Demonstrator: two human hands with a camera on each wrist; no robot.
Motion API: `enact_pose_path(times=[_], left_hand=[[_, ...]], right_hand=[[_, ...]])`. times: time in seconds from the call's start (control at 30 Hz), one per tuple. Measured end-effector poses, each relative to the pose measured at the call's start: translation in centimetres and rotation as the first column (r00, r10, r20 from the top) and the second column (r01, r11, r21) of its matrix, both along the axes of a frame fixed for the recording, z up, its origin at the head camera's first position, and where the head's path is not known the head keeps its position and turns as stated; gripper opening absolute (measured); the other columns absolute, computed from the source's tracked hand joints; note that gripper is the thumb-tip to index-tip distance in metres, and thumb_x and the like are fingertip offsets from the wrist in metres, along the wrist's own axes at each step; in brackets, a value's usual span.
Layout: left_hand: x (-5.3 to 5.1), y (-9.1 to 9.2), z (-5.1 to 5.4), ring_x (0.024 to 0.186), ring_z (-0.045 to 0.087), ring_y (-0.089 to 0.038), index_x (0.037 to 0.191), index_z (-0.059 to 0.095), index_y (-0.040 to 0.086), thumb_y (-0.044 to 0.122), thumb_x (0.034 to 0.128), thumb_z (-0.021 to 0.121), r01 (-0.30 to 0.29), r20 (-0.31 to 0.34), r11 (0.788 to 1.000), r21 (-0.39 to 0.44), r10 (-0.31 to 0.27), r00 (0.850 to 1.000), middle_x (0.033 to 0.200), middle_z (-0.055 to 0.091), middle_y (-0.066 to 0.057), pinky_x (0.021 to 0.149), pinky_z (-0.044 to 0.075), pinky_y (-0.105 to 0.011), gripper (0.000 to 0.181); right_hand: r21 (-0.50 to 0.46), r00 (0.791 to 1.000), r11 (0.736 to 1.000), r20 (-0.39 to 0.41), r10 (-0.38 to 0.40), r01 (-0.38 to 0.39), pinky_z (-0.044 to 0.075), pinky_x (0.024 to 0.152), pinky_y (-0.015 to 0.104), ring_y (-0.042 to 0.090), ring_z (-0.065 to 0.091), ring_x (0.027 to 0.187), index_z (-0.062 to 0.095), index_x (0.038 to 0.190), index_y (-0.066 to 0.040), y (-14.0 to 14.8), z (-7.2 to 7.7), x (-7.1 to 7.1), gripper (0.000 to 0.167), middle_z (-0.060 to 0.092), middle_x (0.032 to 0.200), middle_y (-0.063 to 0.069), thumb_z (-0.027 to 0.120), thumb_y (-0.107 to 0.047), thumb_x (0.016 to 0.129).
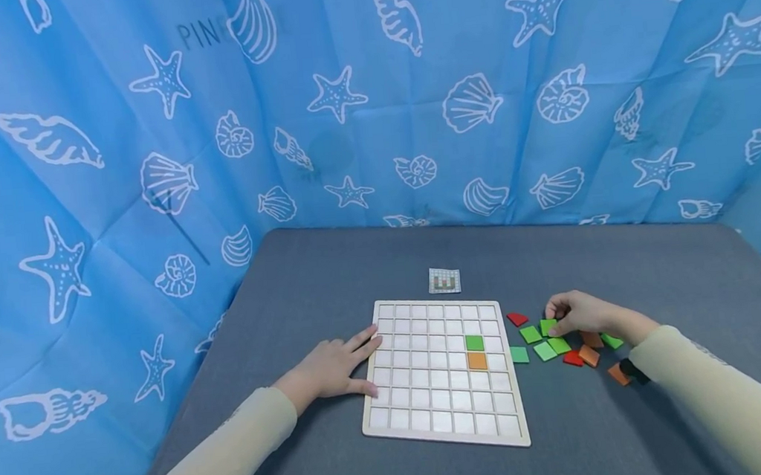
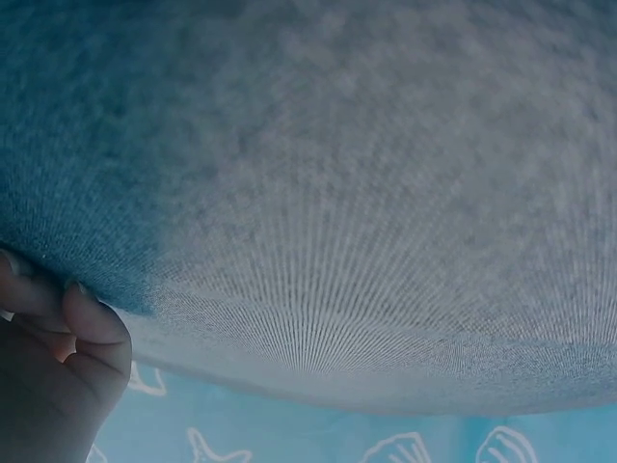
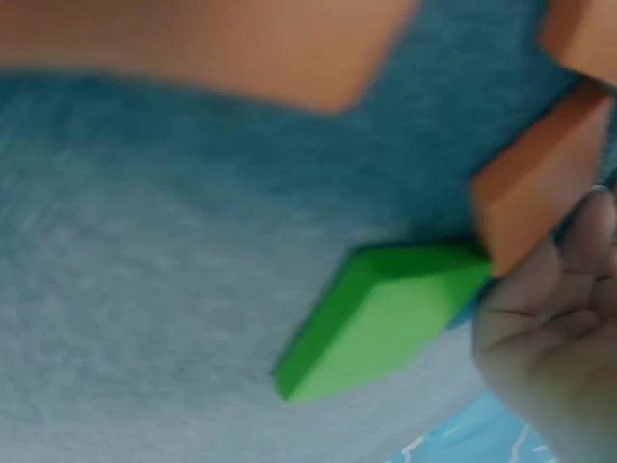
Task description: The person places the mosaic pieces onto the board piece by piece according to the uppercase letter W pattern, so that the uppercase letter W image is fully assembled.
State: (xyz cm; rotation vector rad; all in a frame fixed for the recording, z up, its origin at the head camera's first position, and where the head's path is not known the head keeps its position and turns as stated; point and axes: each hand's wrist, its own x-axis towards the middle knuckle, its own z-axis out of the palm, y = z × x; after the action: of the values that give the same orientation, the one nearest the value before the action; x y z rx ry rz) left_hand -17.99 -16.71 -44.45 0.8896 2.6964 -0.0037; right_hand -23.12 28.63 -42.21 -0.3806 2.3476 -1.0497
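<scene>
A white grid board lies on the table, with one green tile and an orange tile side by side in its cells. My left hand rests at the board's left edge, fingers spread and fingertips on the rim. To the right of the board, my right hand bends over a loose cluster of tiles. Its thumb and forefinger pinch a light green tile. The right wrist view shows curled fingers beside a brown tile and a green tile; the pinched tile is hidden there.
A small pattern card lies beyond the board. A darker green tile sits against the board's right edge. Red tiles, orange tiles and a black piece lie around the right forearm. A blue shell-print curtain hangs behind the table.
</scene>
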Motion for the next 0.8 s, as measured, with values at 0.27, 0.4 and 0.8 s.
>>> enact_pose_path(times=[0.27,0.4,0.8], left_hand=[[0.1,0.0,0.2,0.117,0.052,-0.034,0.157,0.023,0.022,0.067,0.0865,0.051,-0.004,0.008,1.000,0.003,0.004,1.000,0.162,0.014,0.002,0.098,0.039,-0.049,0.089],[0.1,0.1,0.2,0.118,0.052,-0.034,0.157,0.023,0.022,0.067,0.0865,0.052,-0.008,0.010,1.000,0.010,0.007,1.000,0.162,0.014,0.002,0.098,0.039,-0.050,0.088],[0.0,0.1,0.0,0.119,0.052,-0.035,0.157,0.024,0.022,0.067,0.0863,0.052,-0.006,-0.003,1.000,0.012,0.007,1.000,0.162,0.015,0.002,0.097,0.039,-0.051,0.088]], right_hand=[[0.038,0.993,0.993,0.000,-0.114,0.114,0.043,0.070,0.038,0.022,0.050,0.077,0.061,0.090,0.003,-0.4,0.7,0.0,0.004,0.057,0.085,0.007,0.062,0.000,0.092],[0.053,0.985,0.983,-0.010,-0.175,0.175,0.047,0.076,0.043,0.024,0.057,0.085,0.066,0.103,0.008,-0.3,1.4,0.3,0.016,0.064,0.096,0.010,0.062,-0.004,0.093],[-0.014,0.954,0.954,-0.011,-0.301,0.301,0.050,0.086,0.050,0.029,0.065,0.097,0.054,0.129,0.013,-0.9,3.6,2.4,0.043,0.068,0.106,0.013,0.058,-0.019,0.100]])
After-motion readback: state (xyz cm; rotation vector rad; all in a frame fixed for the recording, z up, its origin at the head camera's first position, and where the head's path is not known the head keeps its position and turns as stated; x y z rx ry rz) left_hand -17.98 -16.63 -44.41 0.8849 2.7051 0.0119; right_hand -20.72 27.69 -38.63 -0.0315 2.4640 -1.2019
